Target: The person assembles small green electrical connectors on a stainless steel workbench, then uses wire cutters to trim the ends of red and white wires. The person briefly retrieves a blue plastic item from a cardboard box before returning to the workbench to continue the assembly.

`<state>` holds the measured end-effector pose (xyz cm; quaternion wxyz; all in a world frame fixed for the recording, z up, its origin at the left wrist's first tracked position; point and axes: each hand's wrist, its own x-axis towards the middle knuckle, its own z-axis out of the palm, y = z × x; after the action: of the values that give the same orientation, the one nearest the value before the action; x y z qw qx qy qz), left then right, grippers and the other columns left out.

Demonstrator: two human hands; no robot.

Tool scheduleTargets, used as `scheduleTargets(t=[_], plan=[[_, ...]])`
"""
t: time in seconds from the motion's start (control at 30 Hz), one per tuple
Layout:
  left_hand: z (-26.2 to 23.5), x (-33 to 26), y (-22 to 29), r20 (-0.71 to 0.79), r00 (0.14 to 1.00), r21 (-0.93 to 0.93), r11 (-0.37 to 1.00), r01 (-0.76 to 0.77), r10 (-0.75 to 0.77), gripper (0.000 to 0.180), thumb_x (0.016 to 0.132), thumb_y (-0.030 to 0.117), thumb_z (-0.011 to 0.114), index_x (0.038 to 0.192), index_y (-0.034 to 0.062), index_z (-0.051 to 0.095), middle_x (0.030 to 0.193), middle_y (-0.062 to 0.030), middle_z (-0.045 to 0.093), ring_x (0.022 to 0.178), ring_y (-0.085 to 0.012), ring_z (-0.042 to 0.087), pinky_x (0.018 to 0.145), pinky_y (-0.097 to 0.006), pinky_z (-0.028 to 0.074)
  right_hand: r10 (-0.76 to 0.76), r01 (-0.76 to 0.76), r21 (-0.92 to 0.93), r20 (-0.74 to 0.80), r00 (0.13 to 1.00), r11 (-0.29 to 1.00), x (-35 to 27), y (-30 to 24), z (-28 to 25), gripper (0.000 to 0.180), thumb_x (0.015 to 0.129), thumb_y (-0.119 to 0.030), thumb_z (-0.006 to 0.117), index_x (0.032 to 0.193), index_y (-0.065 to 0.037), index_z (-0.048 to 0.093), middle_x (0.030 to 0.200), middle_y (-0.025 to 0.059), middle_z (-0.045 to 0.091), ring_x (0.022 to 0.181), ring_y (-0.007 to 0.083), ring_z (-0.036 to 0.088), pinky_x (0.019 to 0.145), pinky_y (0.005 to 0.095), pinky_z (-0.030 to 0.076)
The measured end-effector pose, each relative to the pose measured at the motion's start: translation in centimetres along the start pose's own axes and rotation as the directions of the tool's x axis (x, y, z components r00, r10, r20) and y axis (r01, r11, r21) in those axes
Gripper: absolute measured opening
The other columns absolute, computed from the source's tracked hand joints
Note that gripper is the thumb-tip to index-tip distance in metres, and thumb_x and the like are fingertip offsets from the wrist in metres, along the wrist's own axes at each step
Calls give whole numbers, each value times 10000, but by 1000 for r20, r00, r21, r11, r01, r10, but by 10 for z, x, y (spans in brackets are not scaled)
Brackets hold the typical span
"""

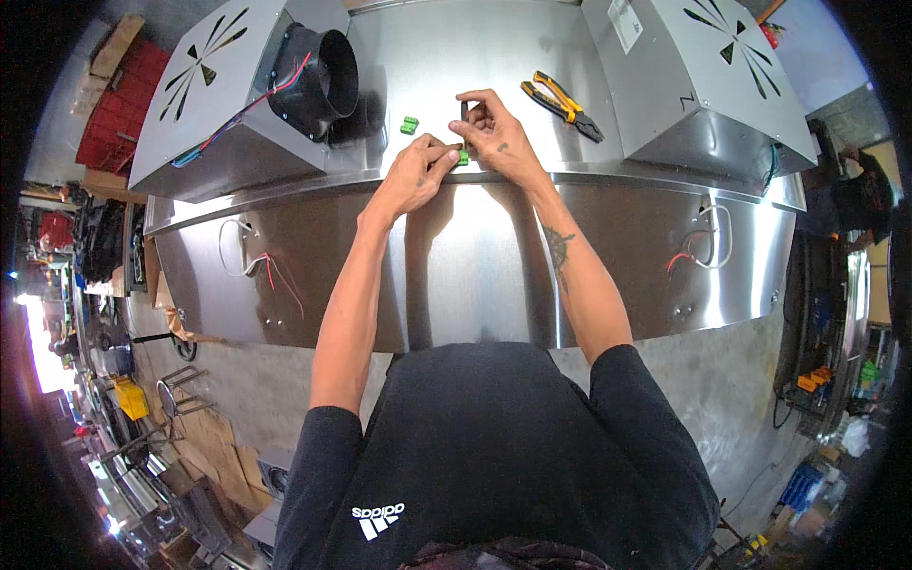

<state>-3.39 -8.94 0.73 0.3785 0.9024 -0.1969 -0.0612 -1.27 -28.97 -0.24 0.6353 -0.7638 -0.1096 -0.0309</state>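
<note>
My left hand (418, 171) pinches a small green terminal block (463, 159) against the steel surface near its front edge. In my right hand (496, 138) a slim dark screwdriver (464, 112) stands upright, its lower end at the green block. The fingers partly hide both the block and the screwdriver. A second green terminal block (408, 124) lies on the steel just beyond my left hand. To the right of my right hand rest pliers (562, 104) with yellow and black handles.
Grey metal housings stand on both sides: the left housing (214, 85) carries a black round duct collar (328, 81) with red and blue wires, the right housing (703, 81) has a dark cable. Loose wires (271, 271) hang from the steel front panel (361, 294).
</note>
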Motion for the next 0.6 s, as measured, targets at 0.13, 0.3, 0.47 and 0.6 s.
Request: scheduleTargets(t=[0.13, 0.3, 0.47, 0.6], plan=[[-4, 2, 8, 46, 996, -1, 997, 80, -80, 414, 1098, 360, 621, 1212, -6, 777, 1044, -157, 676, 958, -280, 643, 893, -421, 512, 89, -94, 116, 49, 995, 989, 0, -5, -6, 397, 1016, -156, 746, 1381, -67, 618, 896, 39, 661, 764, 106, 639, 677, 283, 564], [-1, 3, 6, 23, 999, -31, 999, 38, -37, 429, 1124, 348, 573, 1201, -15, 788, 1026, -140, 648, 907, -253, 616, 853, -421, 515, 51, -69, 191, 99, 994, 979, 3, -3, -8, 365, 1046, -127, 701, 1397, -72, 617, 941, 61, 694, 820, 113, 661, 707, 289, 585], [1, 4, 3, 16, 999, -8, 999, 49, -49, 434, 1119, 355, 581, 1193, -18, 790, 1014, -131, 647, 898, -243, 615, 850, -424, 513, 56, -55, -19, 19, 998, 998, 4, -2, -4, 403, 1030, -179, 733, 1400, -73, 614, 989, 72, 700, 870, 131, 680, 747, 305, 600], [1, 4, 4, 31, 998, -22, 999, 47, -46, 430, 1118, 351, 582, 1181, -19, 791, 995, -133, 640, 895, -246, 615, 846, -426, 511, 77, -90, 172, 79, 994, 981, 6, 9, -10, 437, 1008, -223, 767, 1385, -60, 619, 1001, 72, 696, 874, 138, 688, 752, 301, 602]])
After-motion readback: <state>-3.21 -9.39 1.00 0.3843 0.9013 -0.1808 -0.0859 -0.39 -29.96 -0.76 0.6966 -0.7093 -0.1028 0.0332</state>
